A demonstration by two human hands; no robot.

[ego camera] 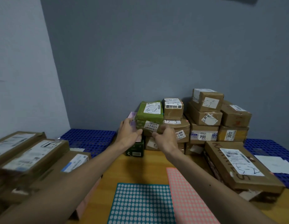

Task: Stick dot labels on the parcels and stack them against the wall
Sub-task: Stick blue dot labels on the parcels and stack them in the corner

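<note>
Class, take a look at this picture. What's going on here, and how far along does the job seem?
A person holds an olive-green cardboard parcel at the top of the stack of brown cardboard boxes against the grey wall. The left hand and right hand grip its lower sides. A teal dot-label sheet and a pink dot-label sheet lie on the wooden table. More long brown parcels sit at the left.

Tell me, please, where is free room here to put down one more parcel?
The blue pallet is mostly bare between the left boxes and the stack at the wall. A strip of wooden table lies free between the stack and the dot sheets. The right side is crowded: the large flat box fills it.
</note>
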